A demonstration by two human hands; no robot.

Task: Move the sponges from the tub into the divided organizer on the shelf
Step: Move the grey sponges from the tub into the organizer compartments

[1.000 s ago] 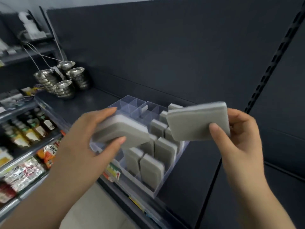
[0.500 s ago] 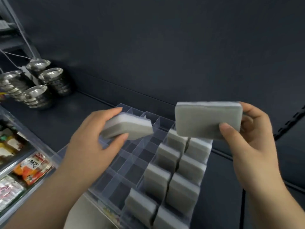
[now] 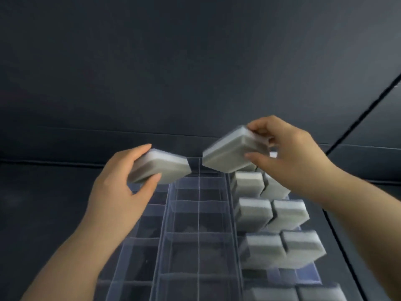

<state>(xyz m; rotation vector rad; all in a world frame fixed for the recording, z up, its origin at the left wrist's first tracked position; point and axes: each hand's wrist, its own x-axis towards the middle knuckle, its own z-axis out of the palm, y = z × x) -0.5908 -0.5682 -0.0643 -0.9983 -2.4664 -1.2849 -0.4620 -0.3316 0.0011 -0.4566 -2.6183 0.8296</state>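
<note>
Hands [image 3: 117, 192] raised; one sponge [image 3: 159, 168] each

clear glossy plastic organizer [image 3: 198, 216], matt foam sponges [image 3: 253, 210], matt dark shelf [image 3: 43, 203]

No legible text, label, brand, number or sign anywhere in view.

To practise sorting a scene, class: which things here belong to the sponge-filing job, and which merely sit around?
Job: left hand holding one sponge; right hand holding another sponge; clear organizer; stored sponges in its right side.
Background: dark shelf; back wall.
</note>
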